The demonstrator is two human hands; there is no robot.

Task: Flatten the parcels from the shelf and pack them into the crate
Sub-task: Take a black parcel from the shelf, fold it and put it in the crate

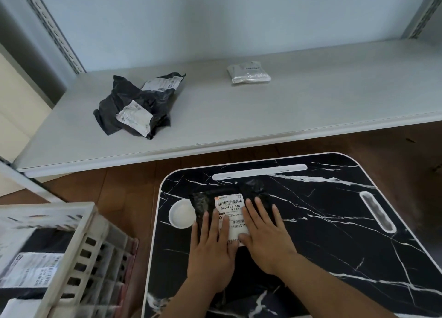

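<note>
A black plastic parcel with a white shipping label lies flat on the black marble-patterned table. My left hand and my right hand press down on it side by side, fingers straight and spread over the label. On the grey shelf behind lie crumpled black parcels with white labels at the left and a small white parcel farther right. The white slatted crate stands at the lower left and holds flat parcels with labels.
The table has a round white recess left of the parcel, a long white slot at its far edge and an oval slot at the right. Brown wooden floor shows between shelf, crate and table.
</note>
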